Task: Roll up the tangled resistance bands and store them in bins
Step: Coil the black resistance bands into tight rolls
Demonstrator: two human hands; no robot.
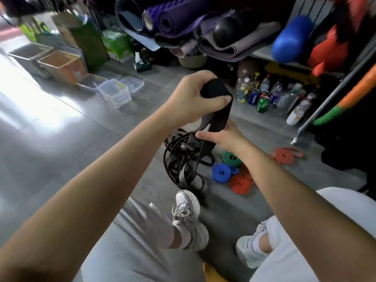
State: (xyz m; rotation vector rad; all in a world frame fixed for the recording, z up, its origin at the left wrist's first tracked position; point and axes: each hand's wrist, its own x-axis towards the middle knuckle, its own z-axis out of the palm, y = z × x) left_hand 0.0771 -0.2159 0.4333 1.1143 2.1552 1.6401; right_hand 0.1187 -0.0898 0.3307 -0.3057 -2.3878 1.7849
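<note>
While clear bins (114, 92) are sitting open, left of and beyond the tangled pile (183, 159) on the floor, a seated person's left hand (193, 98) is clenching a half-wound roll of black band (215, 88) above that pile, likely to stop the coil springing loose. The right hand (225, 137), just above the pile, is pinching the band's hanging length, feeding it taut. Right of the pile, rolled coloured bands (223, 174) are lying finished.

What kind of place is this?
Probably a gym's storage corner. Rolled exercise mats are piled above a shelf that holds a blue roller, rolled resistance bands lie on the floor, and clear plastic bins stand nearby. The left hand grips a half-rolled black band.
</note>
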